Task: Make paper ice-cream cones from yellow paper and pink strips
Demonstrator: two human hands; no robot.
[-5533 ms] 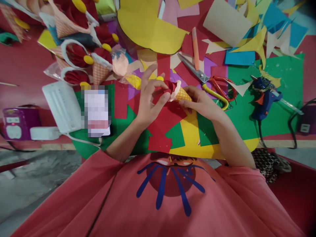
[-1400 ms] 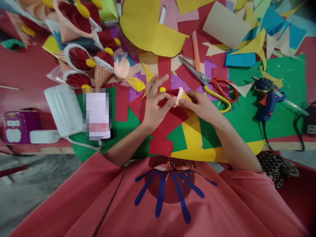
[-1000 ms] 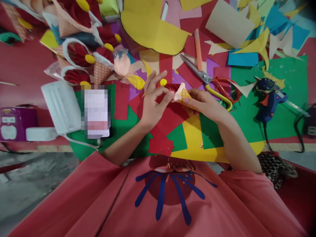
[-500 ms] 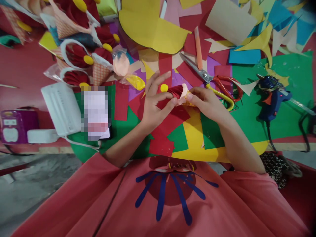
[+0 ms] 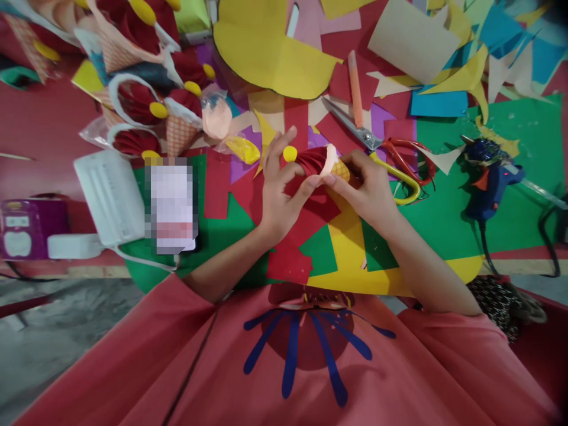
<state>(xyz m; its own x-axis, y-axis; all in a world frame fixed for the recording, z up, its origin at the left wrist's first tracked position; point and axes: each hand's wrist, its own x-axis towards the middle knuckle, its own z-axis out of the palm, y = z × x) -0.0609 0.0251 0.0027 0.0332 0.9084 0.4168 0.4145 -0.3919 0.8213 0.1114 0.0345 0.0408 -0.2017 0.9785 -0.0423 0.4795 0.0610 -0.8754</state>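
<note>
Cone (image 5: 331, 161) is held between both hands over red paper (image 5: 306, 219) at the middle of the desk (image 5: 39, 130). Orientation: lying roughly on its side, with the yellow lattice body to the right, the pale rim at centre and the pleated red filling to the left. A yellow ball (image 5: 290, 154) is located at the left end of the filling. Left hand (image 5: 284, 192): thumb and index finger drawn close together on the cone, at the filling and the lower edge of the rim; other fingers raised and spread, just beside the ball. Right hand (image 5: 370, 186): thumb and fingers closed around the lattice body, thumb tip near the left thumb. Scissors (image 5: 366, 137) lie just beyond the right hand, tips directed to the far left; an orange stick (image 5: 355, 89) lies beside the blades. On the green sheet (image 5: 448, 219) at the right rests a glue gun (image 5: 490, 186) with a clear rod at its rear. To the left of the left hand is a phone (image 5: 173, 207), screen blurred, next to a white box (image 5: 110, 198). Similar cones (image 5: 180, 133) are gathered at the far left. A yellow sheet (image 5: 266, 47) occupies the far centre; scraps (image 5: 439, 103) occupy the far right.
</note>
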